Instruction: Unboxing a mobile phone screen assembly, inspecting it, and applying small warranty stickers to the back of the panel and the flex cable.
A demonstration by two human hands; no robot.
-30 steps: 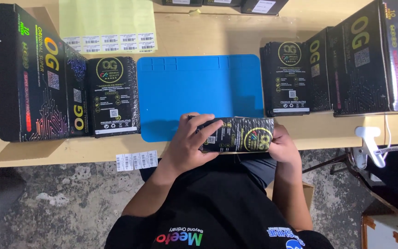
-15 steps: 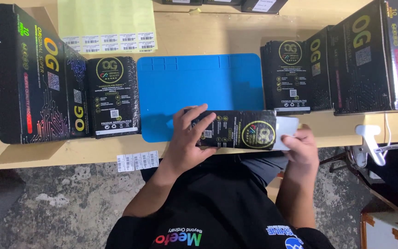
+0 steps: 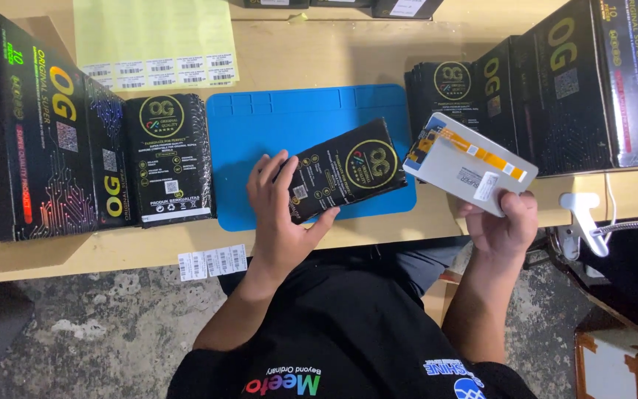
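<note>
My left hand (image 3: 280, 214) grips a flat black box sleeve with a gold round emblem (image 3: 348, 168), tilted over the blue mat (image 3: 275, 125). My right hand (image 3: 503, 222) holds a grey flat screen panel with an orange ribbon cable (image 3: 467, 162) by its lower edge, raised to the right of the sleeve and apart from it.
A stack of matching black boxes (image 3: 167, 159) and a large black carton (image 3: 35, 125) stand left of the mat. More black boxes (image 3: 448, 89) and cartons (image 3: 592, 81) stand right. A yellow label sheet (image 3: 153, 37) lies behind. A label strip (image 3: 212, 261) hangs off the table edge. A white clamp (image 3: 581, 214) sits at the right.
The grey panel has come out of the black sleeve: my right hand pulled it away to the right and raised it. My left hand tilted the sleeve.
</note>
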